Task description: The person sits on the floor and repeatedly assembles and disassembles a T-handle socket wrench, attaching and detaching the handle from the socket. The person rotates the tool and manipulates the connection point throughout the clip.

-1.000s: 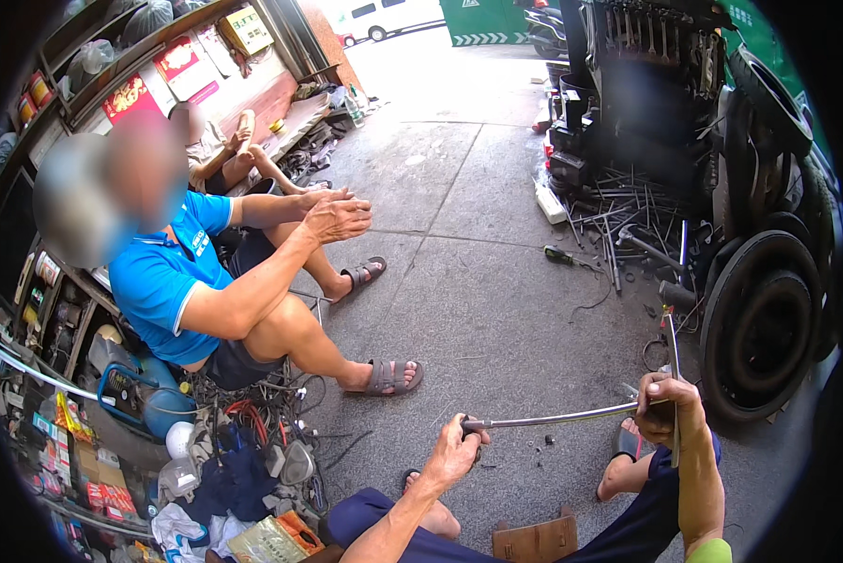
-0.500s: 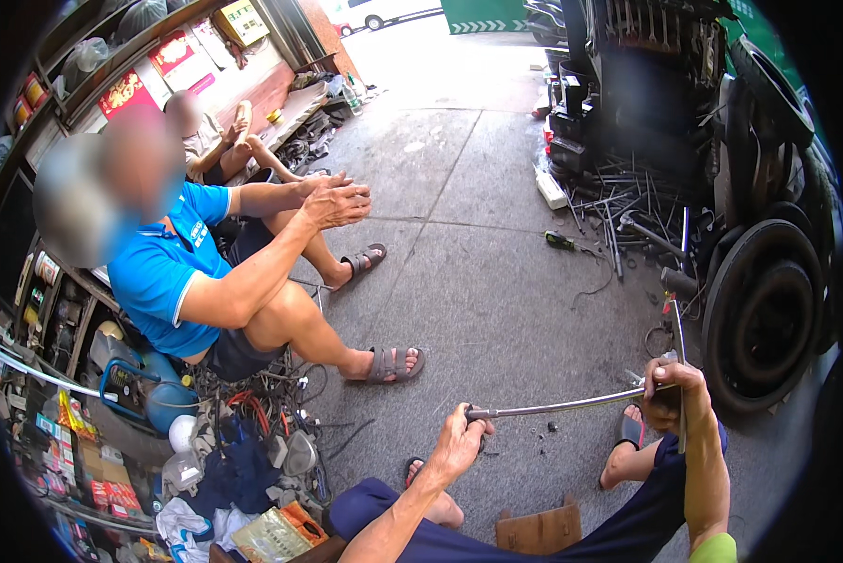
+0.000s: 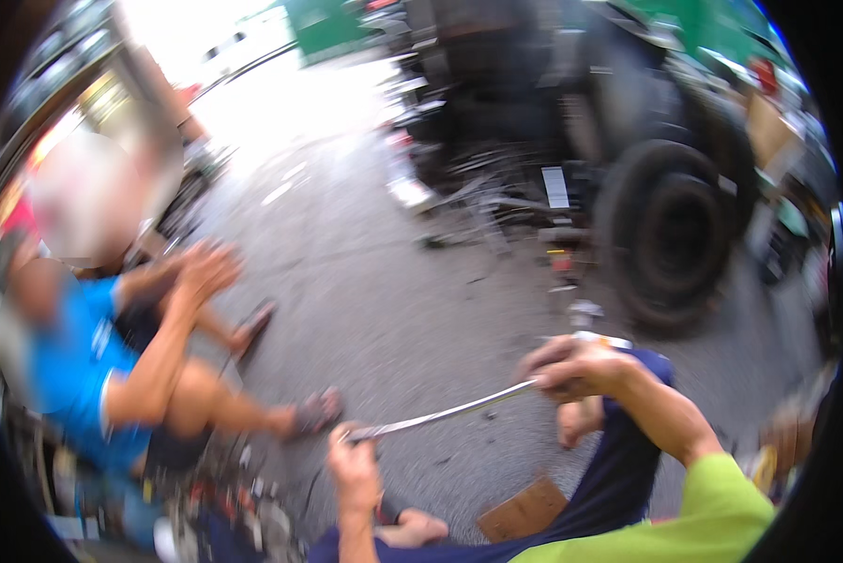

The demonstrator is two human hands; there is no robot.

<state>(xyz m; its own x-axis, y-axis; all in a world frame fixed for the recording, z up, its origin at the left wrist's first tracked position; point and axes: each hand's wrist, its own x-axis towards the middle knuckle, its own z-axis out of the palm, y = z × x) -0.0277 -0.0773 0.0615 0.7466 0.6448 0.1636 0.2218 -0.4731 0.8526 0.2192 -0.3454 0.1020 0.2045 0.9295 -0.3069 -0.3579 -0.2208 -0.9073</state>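
A thin metal rod (image 3: pixel 449 411) runs between my two hands, low in the blurred head view. My left hand (image 3: pixel 354 458) grips its left end, fingers closed around it. My right hand (image 3: pixel 571 366) holds the other end, where the rod bends upward near my knee in dark blue trousers (image 3: pixel 618 469). Grey concrete ground (image 3: pixel 393 300) lies under the rod.
A person in a blue shirt (image 3: pixel 65 366) sits at the left with hands raised, sandalled feet (image 3: pixel 313 413) near my left hand. A large black tyre (image 3: pixel 670 230) and a pile of metal scrap (image 3: pixel 487 202) stand at the right. A piece of cardboard (image 3: pixel 524 509) lies by my leg.
The view has swung and blurred, so the tyre and scrap now sit more central. Both hands keep hold of the rod, which tilts up more toward my right hand.
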